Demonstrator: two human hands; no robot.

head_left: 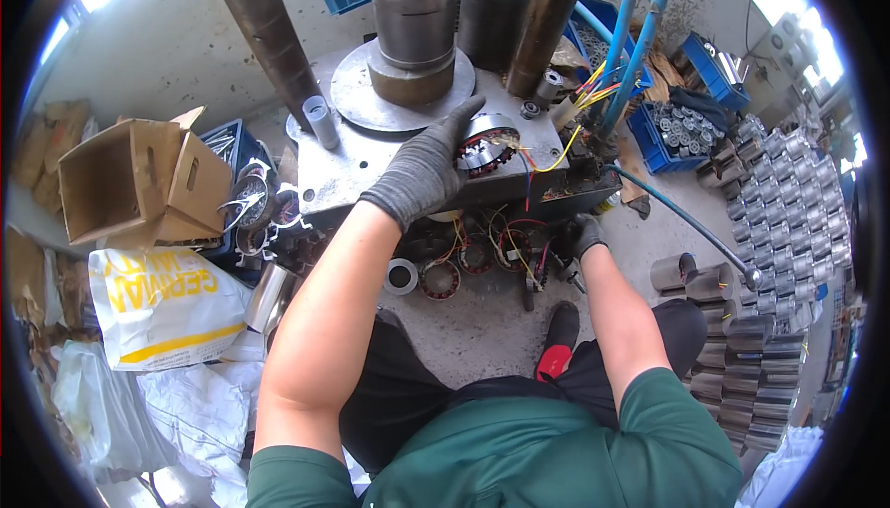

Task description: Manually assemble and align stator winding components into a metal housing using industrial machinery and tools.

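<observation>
My left hand [428, 163], in a grey knit glove, is closed around a ring-shaped motor stator [489, 158] with dark windings and loose coloured wires. It holds the stator tilted over the front of a metal press plate [336, 182]. Behind it, a steel cylinder [413, 21] stands upright on a round stepped base [357, 91]. My right hand [586, 233], also gloved, is low beside the plate's right front corner. Its fingers look curled, but what they hold is hidden. Below the plate's front edge sit several more wired stators [439, 280].
Thick steel columns [264, 31] flank the plate. Blue hoses [627, 35] and a dark hose [681, 214] run at the right. Stacked metal housings [788, 221] and a blue bin of parts [660, 151] stand right. A cardboard box [153, 179] and plastic bags [171, 309] lie left.
</observation>
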